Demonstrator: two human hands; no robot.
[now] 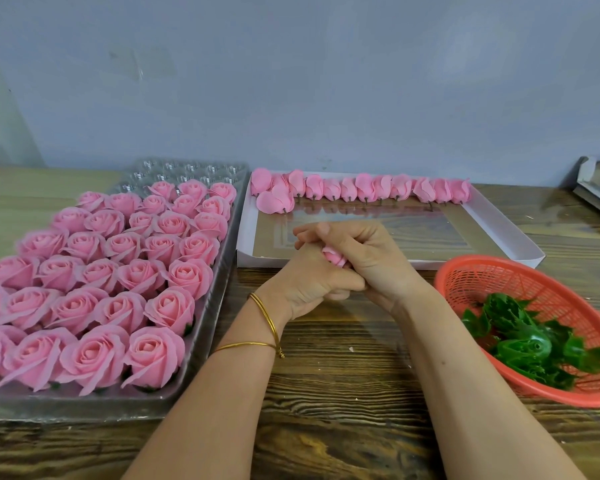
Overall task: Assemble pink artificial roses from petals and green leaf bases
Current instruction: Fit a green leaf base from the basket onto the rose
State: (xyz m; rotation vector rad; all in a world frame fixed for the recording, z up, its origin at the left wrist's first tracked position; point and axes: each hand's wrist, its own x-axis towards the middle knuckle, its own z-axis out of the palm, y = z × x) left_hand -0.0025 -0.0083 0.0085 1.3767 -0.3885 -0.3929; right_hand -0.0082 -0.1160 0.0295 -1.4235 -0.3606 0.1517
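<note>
Left tray (201,341) nearly full of finished roses (94,271); left hand (309,282) and right hand (368,258) clasp one pink rose (334,257); unassembled petal buds (361,188) remain at upper centre.

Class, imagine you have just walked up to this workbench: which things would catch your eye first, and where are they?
The clear plastic tray on the left, packed with finished pink fabric roses, dominates. In the middle, the left hand and right hand close together around one pink rose. At the right, a red plastic mesh basket holds green leaf bases.
</note>
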